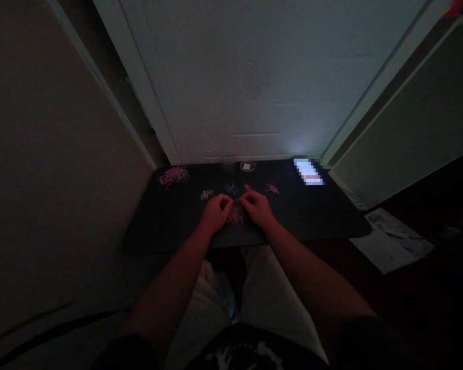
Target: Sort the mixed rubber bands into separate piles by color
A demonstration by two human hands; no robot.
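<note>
In the dim head view, my left hand [216,210] and my right hand [258,207] face each other over a dark table [312,216]. Thumb and fingers are pinched on both, with the fingertips a short gap apart. What they hold, if anything, is too small and dark to make out. Just under the fingertips lies a loose heap of thin pinkish pieces [235,216]. Beyond the hands are smaller heaps of similar pieces: a pale yellow one [206,195], a blue one [231,188], a pink one [247,188] and a purple-pink one [272,189].
A larger heap of pink and purple pieces [173,176] sits at the table's far left corner. At the back edge stand a clear container [228,164] and a round clear lid [247,166] with a white square. A lit phone [308,171] is at right. Behind rises a white panel [254,118].
</note>
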